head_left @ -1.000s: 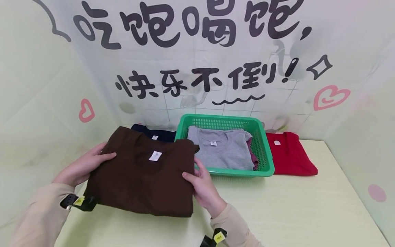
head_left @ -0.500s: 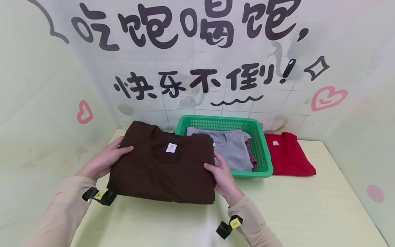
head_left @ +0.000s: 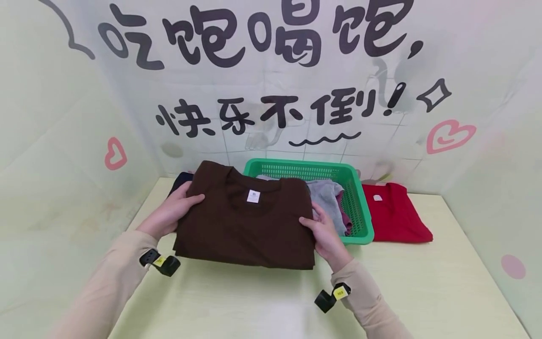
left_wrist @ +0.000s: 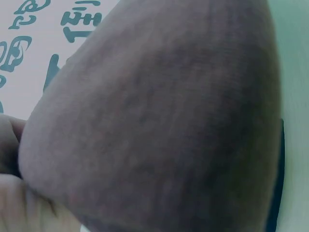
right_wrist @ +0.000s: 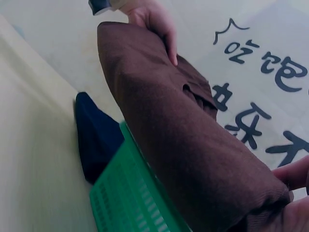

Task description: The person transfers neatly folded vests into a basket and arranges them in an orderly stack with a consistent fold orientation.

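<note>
A folded brown T-shirt [head_left: 250, 230] with a white neck label hangs above the table, held level between both hands. My left hand [head_left: 171, 212] grips its left edge, thumb on top. On the opposite edge, my right hand [head_left: 326, 234] pinches the cloth with its thumb over the front. The shirt overlaps the front left of a green basket [head_left: 360, 202] in the head view. Inside the basket lies a folded grey T-shirt [head_left: 328, 193], partly hidden, with a maroon garment [head_left: 345, 219] showing at its side. The right wrist view shows the brown shirt's folded lower edge [right_wrist: 159, 125] over the basket.
A folded red T-shirt [head_left: 394, 214] lies on the table right of the basket. At the back left, a navy garment [head_left: 181, 181] shows partly behind the brown shirt. The pale table [head_left: 432, 282] meets a printed wall sheet [head_left: 271, 56] at the back.
Both hands have carried the brown T-shirt to the right and slightly away from me, so it covers more of the basket and grey shirt. The navy garment's left end shows again.
</note>
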Tool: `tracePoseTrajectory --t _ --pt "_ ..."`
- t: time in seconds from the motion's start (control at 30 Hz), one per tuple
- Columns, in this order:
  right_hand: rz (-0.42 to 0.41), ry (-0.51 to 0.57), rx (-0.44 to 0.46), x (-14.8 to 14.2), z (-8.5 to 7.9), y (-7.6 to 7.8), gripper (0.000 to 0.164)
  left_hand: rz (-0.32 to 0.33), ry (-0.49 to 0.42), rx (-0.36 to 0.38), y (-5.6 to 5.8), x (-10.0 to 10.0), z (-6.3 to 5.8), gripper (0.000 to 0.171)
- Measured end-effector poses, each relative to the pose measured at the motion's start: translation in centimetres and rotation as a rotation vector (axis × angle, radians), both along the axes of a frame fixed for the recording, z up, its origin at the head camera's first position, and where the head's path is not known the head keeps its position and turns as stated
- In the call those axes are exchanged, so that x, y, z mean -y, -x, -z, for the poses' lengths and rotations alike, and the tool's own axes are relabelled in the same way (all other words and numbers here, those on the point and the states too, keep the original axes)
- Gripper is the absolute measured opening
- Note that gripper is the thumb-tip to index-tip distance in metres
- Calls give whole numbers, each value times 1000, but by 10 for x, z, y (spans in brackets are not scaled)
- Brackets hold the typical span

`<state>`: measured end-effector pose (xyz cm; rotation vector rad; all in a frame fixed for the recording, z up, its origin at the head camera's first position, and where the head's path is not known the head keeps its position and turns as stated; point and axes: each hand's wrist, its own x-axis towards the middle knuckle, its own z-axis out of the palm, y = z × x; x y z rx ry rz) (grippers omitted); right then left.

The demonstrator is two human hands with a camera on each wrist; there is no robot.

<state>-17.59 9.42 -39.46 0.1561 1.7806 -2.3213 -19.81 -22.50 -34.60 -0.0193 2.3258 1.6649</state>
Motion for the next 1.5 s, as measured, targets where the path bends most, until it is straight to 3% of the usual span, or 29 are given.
tracePoseTrajectory --t 0.4,0.83,1.5 --pt "-38 -127 20 -36 -6 17 55 -13 -28 20 24 -36 4 46" --pt "-70 -180 39 -62 -8 38 56 -29 -96 71 48 -61 11 46" --pt "-53 -262 100 -94 -4 71 61 -98 -159 109 84 -106 30 43"
